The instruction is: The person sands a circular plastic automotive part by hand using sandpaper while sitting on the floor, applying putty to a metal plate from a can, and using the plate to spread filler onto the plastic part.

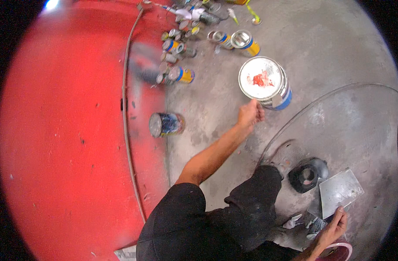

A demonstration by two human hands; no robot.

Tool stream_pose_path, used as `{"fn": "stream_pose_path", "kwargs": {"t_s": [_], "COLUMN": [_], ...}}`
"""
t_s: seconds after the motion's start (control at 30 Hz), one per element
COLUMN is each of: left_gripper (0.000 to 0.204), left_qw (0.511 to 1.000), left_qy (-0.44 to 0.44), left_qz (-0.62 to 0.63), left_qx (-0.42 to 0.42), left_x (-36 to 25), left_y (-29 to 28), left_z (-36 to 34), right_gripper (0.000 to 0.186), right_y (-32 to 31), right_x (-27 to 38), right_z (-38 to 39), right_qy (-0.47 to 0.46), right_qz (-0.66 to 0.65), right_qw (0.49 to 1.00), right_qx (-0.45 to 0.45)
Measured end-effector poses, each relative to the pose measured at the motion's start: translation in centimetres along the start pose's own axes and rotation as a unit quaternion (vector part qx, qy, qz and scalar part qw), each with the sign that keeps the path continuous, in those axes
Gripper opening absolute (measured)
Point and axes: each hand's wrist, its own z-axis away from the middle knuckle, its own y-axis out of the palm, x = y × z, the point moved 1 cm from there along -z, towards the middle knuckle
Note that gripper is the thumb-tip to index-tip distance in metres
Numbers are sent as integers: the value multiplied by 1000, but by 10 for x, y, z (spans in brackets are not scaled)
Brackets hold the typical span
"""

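Observation:
My left hand (pixel 251 115) is closed at the near edge of a large paint can (pixel 281 87), its thumb side against or very close to the rim. Whether it grips the can's wire handle or something small cannot be made out. Red paint is smeared over the can's pale round top. At the lower right, my right hand (pixel 334 227) pinches the near edge of a flat grey rectangular plate (pixel 340 191), thumb on top. The plate is held tilted above the floor, with a dark sheet-like piece partly hidden behind it.
Several small cans (pixel 181 75) cluster along the red wall (pixel 72 130). A paint-stained can (pixel 166 125) stands nearer. Two yellow-and-blue cans (pixel 246 42) stand beyond the large one. A hose (pixel 312 102) curves across the floor, near a black round-holed object (pixel 307 175). A pinkish bucket (pixel 347 250) is below my right hand.

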Motion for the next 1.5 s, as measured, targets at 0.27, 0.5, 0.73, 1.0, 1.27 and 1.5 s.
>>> {"fn": "stream_pose_path", "kwargs": {"t_s": [0.27,0.5,0.73,1.0,1.27,1.5], "left_gripper": [24,26,40,37,31,30], "left_qw": [989,963,917,946,931,966], "left_qy": [-15,135,159,273,197,158], "left_qz": [150,-178,-322,-43,-305,-188], "left_qx": [11,152,-172,-169,-42,-79], "left_x": [113,144,62,34,-7,0], "left_y": [9,-98,-144,-120,-103,-115], "left_z": [105,99,84,30,23,34], "right_gripper": [29,29,25,30,28,29], "right_y": [-24,-11,3,34,46,49], "right_x": [-56,-46,-60,-46,-56,-44], "right_z": [42,60,67,51,34,31], "right_qy": [3,26,-50,-32,-77,-31], "right_qz": [71,53,147,89,98,124], "right_qw": [993,990,978,987,982,981], "right_qx": [97,127,143,129,139,147]}}
